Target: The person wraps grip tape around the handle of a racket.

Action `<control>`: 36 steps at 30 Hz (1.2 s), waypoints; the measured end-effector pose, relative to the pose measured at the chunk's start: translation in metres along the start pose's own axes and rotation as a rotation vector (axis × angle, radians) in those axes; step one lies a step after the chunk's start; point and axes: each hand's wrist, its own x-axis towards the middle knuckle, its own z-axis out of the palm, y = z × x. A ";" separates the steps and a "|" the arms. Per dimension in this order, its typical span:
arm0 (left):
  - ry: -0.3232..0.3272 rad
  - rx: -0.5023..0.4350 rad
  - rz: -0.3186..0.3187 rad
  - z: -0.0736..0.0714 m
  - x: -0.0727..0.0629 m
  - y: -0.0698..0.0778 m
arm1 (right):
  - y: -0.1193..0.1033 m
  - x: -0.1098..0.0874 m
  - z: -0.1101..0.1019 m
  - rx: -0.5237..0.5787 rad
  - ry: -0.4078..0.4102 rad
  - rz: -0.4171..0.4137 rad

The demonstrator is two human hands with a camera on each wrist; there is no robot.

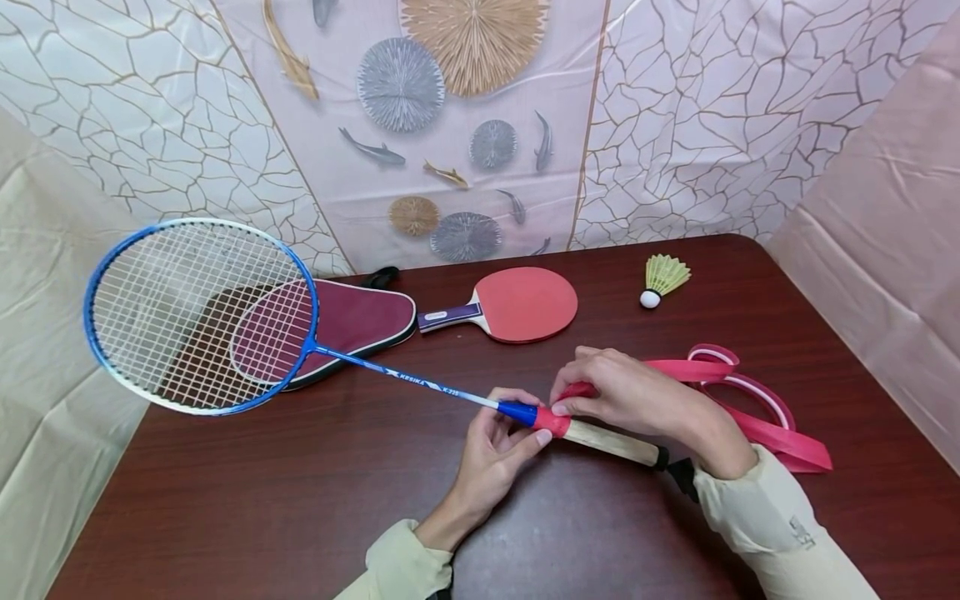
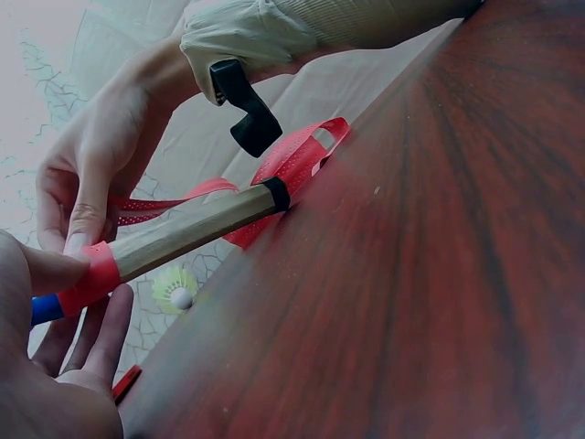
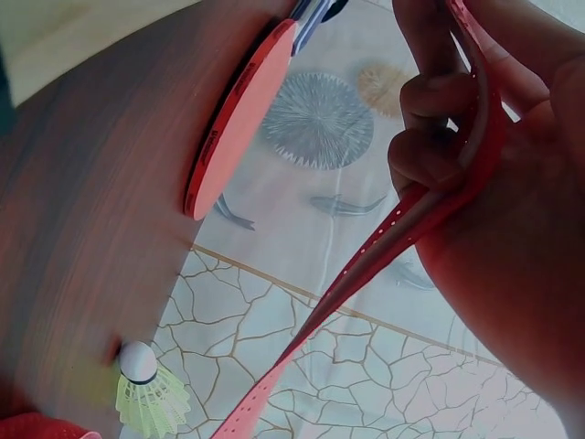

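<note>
A blue and white badminton racket is held above the table, its strung head to the left. My left hand holds it at the blue cone, thumb against the red band where grip tape circles the top of the handle. Below this band the wooden handle is bare down to a black end. My right hand pinches the red perforated tape close to the band. In the right wrist view, the tape strip runs across the curled fingers. Its loose loops lie on the table at the right.
Behind the shaft, a red table tennis bat lies beside a maroon bat case, partly seen through the racket strings. A yellow shuttlecock sits at the back right. Patterned cloth hangs behind the dark wooden table.
</note>
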 end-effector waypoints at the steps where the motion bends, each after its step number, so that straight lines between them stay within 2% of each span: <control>1: 0.000 0.003 0.001 0.000 0.000 0.000 | 0.000 0.000 0.000 0.000 -0.001 -0.006; 8: -0.020 0.022 0.016 0.001 -0.001 0.000 | -0.001 0.000 -0.001 0.011 -0.002 -0.047; 14: -0.019 0.051 -0.029 0.002 -0.002 -0.001 | -0.003 0.000 -0.001 0.008 -0.010 -0.028; 23: -0.055 0.005 -0.059 0.001 -0.003 -0.002 | -0.009 0.001 0.001 0.061 -0.037 -0.020; 30: -0.070 -0.021 -0.056 0.002 -0.002 -0.001 | -0.010 0.001 0.002 0.081 -0.031 -0.022; 36: -0.053 0.011 -0.033 0.001 -0.002 0.000 | -0.009 0.001 0.003 0.081 -0.036 -0.018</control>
